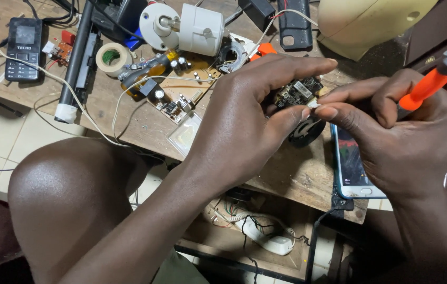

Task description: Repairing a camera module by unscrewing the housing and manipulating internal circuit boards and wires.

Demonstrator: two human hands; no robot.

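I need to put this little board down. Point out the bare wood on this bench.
Bare wood shows below the left hand, between the clear plastic piece and the smartphone at the bench's near edge. The far side is crowded: tan circuit board, tape roll, white camera housing, wires.

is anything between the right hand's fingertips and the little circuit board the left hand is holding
Nothing visible. The left hand pinches the small circuit board between thumb and fingers, and the right hand has its fingertips right at the board's edge, apparently touching it. The orange-handled tool sits tucked back in the right hand, away from the board.
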